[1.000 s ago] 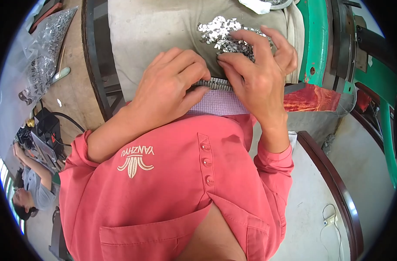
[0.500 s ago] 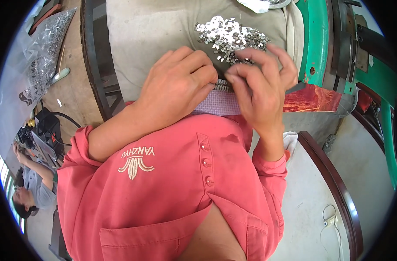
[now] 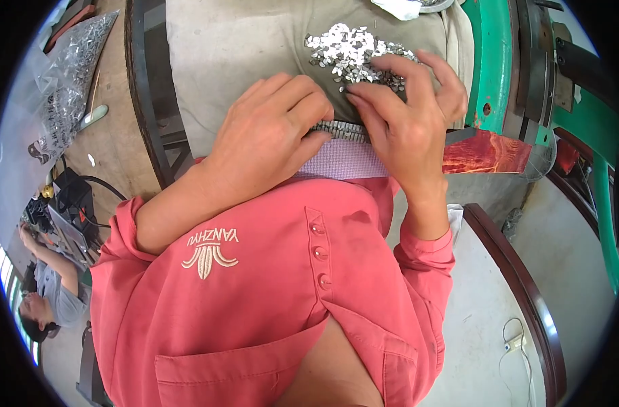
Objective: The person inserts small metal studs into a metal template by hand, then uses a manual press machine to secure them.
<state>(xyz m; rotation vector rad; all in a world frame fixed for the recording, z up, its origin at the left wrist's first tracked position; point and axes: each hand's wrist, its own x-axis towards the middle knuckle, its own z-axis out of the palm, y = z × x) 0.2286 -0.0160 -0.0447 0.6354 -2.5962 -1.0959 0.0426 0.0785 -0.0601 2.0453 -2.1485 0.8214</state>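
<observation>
My left hand (image 3: 272,125) is curled at the left end of a row of small metal pieces (image 3: 346,131), its thumb and forefinger on either side of that end. The grey pieces stand closely side by side in a narrow strip. Just beyond lies a loose heap of small shiny metal pieces (image 3: 350,47) on beige cloth (image 3: 235,41). My right hand (image 3: 414,108) hovers at the heap's near edge. Its thumb and forefinger tips are close together, other fingers raised and bent; whatever is between the tips is too small to make out.
A lilac woven cloth (image 3: 336,161) lies between the row and my body. Green machine framing (image 3: 492,61) rises on the right, beside a red patterned board (image 3: 486,154). A clear bag of metal pieces (image 3: 79,74) lies left. Another person (image 3: 55,288) sits far left.
My right hand has moved from the row up toward the heap. The left fingers have drawn back leftward and parted slightly, uncovering more of the row.
</observation>
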